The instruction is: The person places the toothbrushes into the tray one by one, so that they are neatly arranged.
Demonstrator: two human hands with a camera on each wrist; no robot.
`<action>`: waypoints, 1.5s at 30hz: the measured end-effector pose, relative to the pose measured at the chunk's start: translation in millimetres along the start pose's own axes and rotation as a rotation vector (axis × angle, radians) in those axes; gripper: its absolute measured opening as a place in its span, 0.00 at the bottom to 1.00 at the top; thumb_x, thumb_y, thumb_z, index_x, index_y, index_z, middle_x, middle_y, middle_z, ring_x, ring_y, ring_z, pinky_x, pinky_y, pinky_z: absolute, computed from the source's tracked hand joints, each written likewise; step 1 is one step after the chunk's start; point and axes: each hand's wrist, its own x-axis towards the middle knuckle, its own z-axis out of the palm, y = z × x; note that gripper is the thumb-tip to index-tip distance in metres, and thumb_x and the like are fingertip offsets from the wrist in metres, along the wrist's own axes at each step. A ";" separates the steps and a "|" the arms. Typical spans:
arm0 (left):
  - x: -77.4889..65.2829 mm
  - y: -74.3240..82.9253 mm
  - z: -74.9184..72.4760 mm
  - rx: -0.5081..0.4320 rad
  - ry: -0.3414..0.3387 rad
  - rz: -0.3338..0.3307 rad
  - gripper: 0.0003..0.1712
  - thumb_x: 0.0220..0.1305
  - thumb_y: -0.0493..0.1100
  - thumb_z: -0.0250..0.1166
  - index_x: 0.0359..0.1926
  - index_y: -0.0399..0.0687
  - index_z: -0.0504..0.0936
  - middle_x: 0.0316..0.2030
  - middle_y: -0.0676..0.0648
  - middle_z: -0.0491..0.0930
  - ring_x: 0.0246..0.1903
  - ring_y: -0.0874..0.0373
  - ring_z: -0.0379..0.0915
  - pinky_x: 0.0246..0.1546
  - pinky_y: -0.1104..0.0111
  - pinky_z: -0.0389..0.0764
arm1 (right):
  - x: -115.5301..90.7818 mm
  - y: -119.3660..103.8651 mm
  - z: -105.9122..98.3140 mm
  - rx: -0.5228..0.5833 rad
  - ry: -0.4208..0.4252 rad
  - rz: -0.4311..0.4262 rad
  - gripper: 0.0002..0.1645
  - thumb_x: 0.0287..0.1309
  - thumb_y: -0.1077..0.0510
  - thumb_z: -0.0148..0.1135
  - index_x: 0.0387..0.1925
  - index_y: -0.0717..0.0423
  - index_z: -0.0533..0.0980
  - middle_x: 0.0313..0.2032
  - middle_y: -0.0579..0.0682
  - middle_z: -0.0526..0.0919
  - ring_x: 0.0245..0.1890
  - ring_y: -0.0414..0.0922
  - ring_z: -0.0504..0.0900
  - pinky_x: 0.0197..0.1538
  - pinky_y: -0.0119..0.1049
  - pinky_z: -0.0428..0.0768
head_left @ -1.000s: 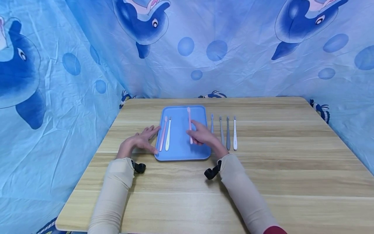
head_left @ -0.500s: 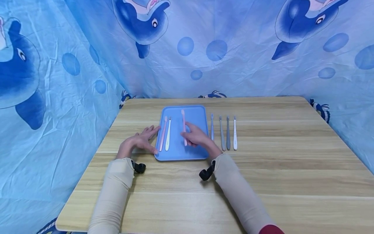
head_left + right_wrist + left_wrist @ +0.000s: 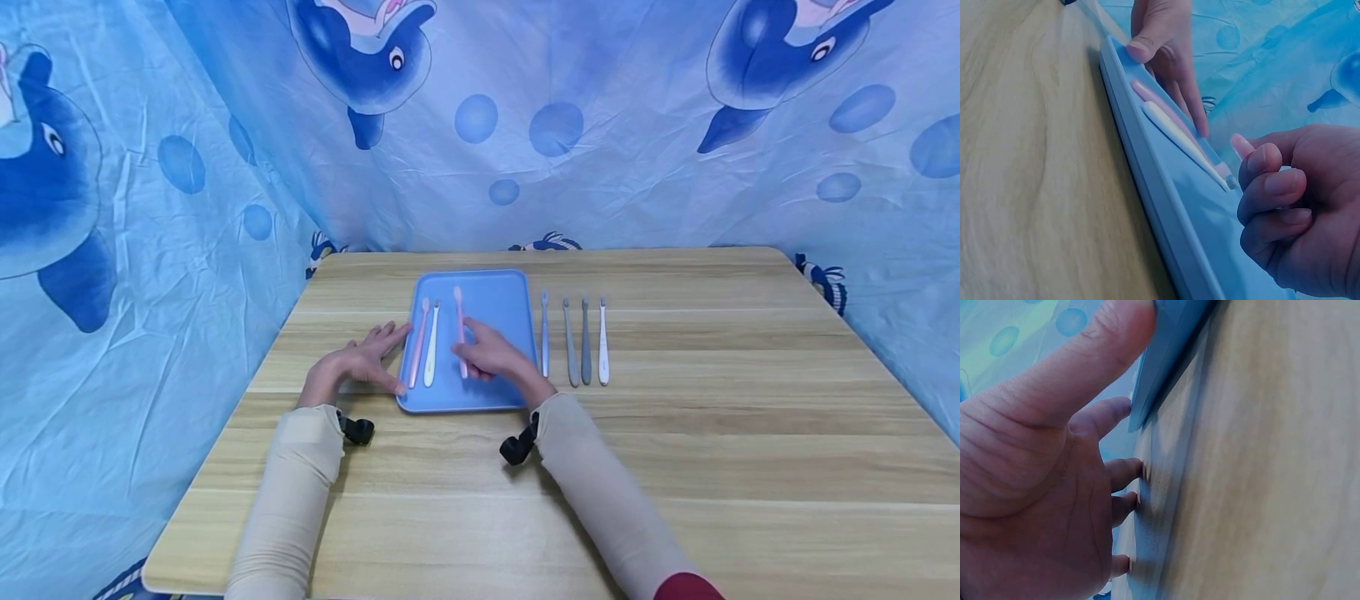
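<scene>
My right hand (image 3: 487,352) grips a pink toothbrush (image 3: 460,310) over the middle of the blue tray (image 3: 495,287), its head pointing to the far side. In the right wrist view only the handle end of that toothbrush (image 3: 1242,145) shows past the curled fingers. A second pink toothbrush (image 3: 418,346) and a white toothbrush (image 3: 431,350) lie side by side along the tray's left part. My left hand (image 3: 365,360) rests at the tray's left edge with fingers spread. Its thumb and forefinger touch the rim, and the other fingertips touch the table, as the left wrist view shows.
To the right of the tray, a blue toothbrush (image 3: 545,337), two grey toothbrushes (image 3: 570,346) and a white-handled toothbrush (image 3: 603,346) lie in a row on the wooden table (image 3: 712,375). A blue dolphin-print curtain (image 3: 637,183) hangs behind and at the sides.
My right hand has carried the pink toothbrush leftward across the tray, closer to the white toothbrush, and more of the blue toothbrush shows. My left hand has stayed in place.
</scene>
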 end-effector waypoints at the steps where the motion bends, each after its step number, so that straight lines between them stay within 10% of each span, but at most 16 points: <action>1: 0.0 0.0 0.0 0.000 0.000 -0.001 0.77 0.43 0.67 0.79 0.81 0.56 0.36 0.80 0.35 0.27 0.78 0.33 0.18 0.73 0.30 0.27 | 0.7 -0.3 1.1 0.001 0.000 -0.001 0.43 0.74 0.54 0.52 0.80 0.50 0.43 0.11 0.45 0.71 0.08 0.39 0.65 0.14 0.31 0.64; 45: -0.7 1.0 1.7 -0.016 0.004 0.000 0.76 0.44 0.66 0.78 0.81 0.57 0.36 0.80 0.35 0.27 0.79 0.34 0.17 0.72 0.30 0.27 | 23.2 -0.7 30.7 -0.013 0.008 -0.019 0.33 0.73 0.58 0.50 0.74 0.59 0.55 0.12 0.47 0.73 0.08 0.40 0.67 0.12 0.30 0.68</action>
